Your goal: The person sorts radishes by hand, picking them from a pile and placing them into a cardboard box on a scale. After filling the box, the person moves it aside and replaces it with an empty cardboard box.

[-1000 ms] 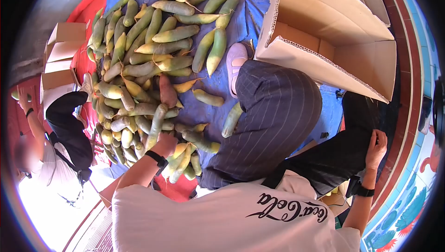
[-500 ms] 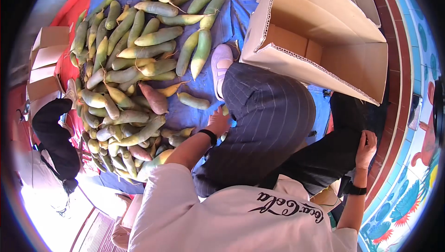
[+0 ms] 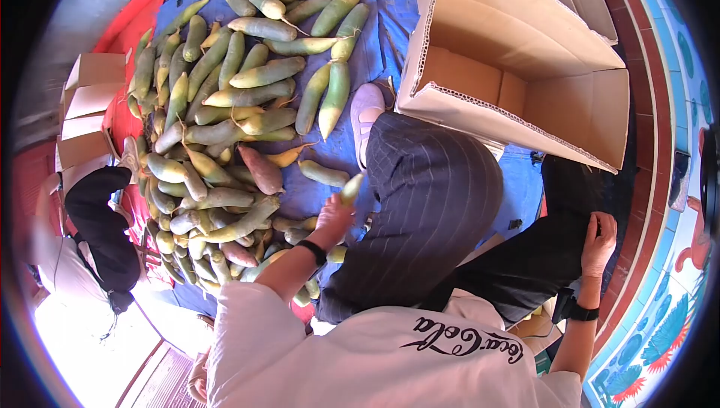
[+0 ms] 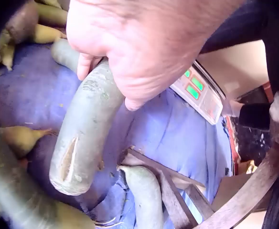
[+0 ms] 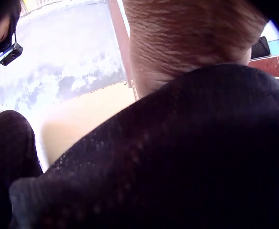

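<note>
My left hand (image 3: 335, 220) grips a green radish (image 3: 351, 187) beside the bent striped knee. Seen by the left wrist camera, the hand (image 4: 134, 47) has its thumb and fingers round one end of the thick radish (image 4: 84, 138), which has a pale split near its other end. A large heap of green radishes (image 3: 251, 97) lies to the hand's left on a blue sheet (image 3: 319, 168). The right hand (image 3: 598, 244) rests on the dark trouser leg with loosely bent fingers, holding nothing visible; the right wrist view shows only part of it (image 5: 192, 43).
An open cardboard box (image 3: 555, 100) stands beyond the knee. In the left wrist view, a scale with green displays (image 4: 199, 93) and a wooden frame (image 4: 175, 195) are near the hand. Another person's dark-trousered leg (image 3: 97, 198) is at the left.
My left hand has left the radish at the heap, moved right to the knee and picked up another radish, now lifted slightly back left. The right hand stays on the leg.
</note>
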A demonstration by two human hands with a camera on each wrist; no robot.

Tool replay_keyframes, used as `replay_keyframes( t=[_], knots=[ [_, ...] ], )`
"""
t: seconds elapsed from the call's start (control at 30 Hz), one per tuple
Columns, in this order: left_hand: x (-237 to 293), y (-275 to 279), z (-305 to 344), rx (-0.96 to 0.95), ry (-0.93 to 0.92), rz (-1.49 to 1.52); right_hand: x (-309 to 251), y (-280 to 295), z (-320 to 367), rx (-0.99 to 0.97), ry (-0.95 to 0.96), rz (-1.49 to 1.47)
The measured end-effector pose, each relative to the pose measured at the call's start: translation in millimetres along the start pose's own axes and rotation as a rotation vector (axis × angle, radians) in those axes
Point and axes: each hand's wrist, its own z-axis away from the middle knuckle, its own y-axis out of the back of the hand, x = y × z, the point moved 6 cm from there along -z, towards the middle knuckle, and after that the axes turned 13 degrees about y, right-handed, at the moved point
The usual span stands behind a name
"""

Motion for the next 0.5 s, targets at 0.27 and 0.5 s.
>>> replay_keyframes(
  t=[0.27, 0.5],
  knots=[
    [-73.8, 138.0, 64.4, 0.602, 0.202, 0.475, -10.1, 5.7, -2.2, 0.087, -0.004, -0.011],
    [-63.9, 328.0, 138.6, 1.076, 0.063, 1.015, -53.6, 42.8, -15.8, 0.162, 0.054, -0.307]
  ],
)
